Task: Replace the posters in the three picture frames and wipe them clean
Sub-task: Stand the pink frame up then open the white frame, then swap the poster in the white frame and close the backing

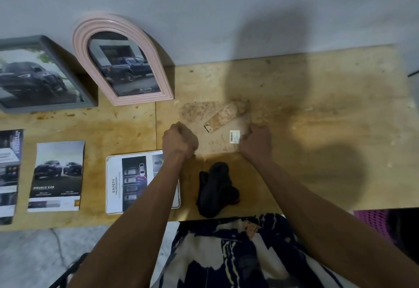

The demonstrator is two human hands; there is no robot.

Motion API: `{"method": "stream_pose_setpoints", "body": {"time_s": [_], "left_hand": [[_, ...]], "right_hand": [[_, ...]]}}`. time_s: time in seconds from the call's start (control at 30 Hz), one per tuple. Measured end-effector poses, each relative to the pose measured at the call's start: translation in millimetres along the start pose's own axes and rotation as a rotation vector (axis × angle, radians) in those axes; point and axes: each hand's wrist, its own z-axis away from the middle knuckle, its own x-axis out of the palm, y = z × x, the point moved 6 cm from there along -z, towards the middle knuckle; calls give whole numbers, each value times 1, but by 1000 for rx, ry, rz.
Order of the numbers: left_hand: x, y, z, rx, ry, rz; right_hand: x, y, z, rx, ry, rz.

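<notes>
A frame lying face down [217, 129] on the table [317, 106] is hard to make out: its back board is nearly the table's colour, its right part sits in shadow, and its outline blurs into the wood. A folding stand flap [223, 116] rises from the back, its long axis running diagonally from near left to far right. A white barcode sticker [234, 136] sits near the right hand; its print is too small to read.

The left hand [180, 140] is curled into a fist at the frame's left side, the right hand [257, 141] curled at its right side; the fingertips are hidden, so the exact grip cannot be told.

A dark cloth [216, 189] lies crumpled near the table's front edge, between the forearms. A sheet reading "SAFETY" [133, 181] lies partly under the left forearm. Left of it is a poster reading "DOUBLE CAB" [56, 176], then another sheet [9, 174] cut off by the picture's edge.

At the table's back edge, a pink arched frame [122, 59] leans on the wall, showing a truck and the word "TOYOTA". A grey frame [40, 74] beside it is cut off on the left.
</notes>
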Motion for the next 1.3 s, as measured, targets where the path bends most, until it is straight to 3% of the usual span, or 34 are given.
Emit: {"method": "stream_pose_setpoints", "body": {"time_s": [0.3, 0.43, 0.63, 0.73, 0.87, 0.97, 1.1, 1.3], "left_hand": [[6, -6, -4, 80, -48, -99], [-1, -16, 0, 76, -62, -26], [-44, -61, 15, 98, -20, 160], [-74, -99, 25, 116, 34, 126], [-112, -158, 36, 139, 60, 90], [-125, -196, 34, 124, 47, 35], [-133, -212, 22, 201, 18, -63], [-134, -208, 2, 247, -78, -184]], "right_hand": [[6, -4, 7, -52, 39, 77], [10, -13, 20, -62, 53, 141], [49, -63, 65, -252, 31, 92], [79, -85, 96, -263, 0, 8], [125, -101, 138, -341, -46, 100], [147, -103, 164, -291, -70, 90], [169, -107, 187, -356, -80, 278], [189, -104, 192, -276, -135, 398]]}}
